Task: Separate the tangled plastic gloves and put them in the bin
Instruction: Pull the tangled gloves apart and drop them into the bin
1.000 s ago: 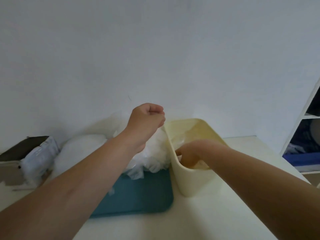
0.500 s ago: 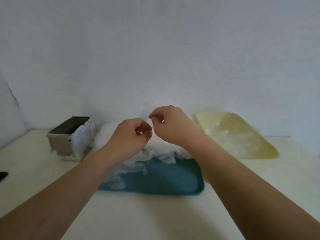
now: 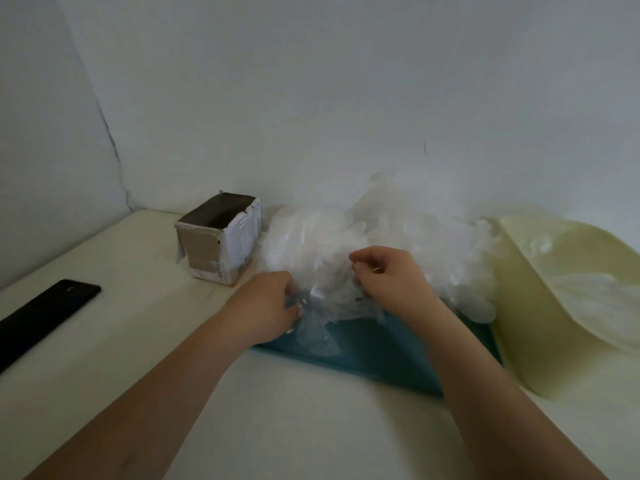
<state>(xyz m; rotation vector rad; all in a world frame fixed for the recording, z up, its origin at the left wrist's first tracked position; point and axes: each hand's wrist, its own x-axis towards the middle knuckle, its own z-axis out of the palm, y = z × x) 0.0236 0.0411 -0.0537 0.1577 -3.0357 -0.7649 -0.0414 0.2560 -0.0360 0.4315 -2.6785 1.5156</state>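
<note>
I look down at two bare arms reaching out over the white tabletop. A big pile of thin clear plastic gloves sits on a flat teal plastic tray, back near the white wall. The pile is fluffy and tangled. It covers the far part of the tray, and I can see the teal floor at the near part.

The left hand is at the near left edge of the pile. Its fingers are curled, and its grip is closed on a bit of the clear plastic there. The right hand is at the front of the pile, a little higher up. Its grip is narrow: the thumb and fingers pinch a bit of glove. The two hands are near each other but do not touch.

The pale yellow plastic bin stands on the right, just beside the tray. Its open top faces me, and some clear gloves already lie inside it.

A small grey and white cardboard box with an open top stands just left of the pile. A long flat black thing lies on the tabletop far to the left, well apart from the rest. I cannot tell what it is.
</note>
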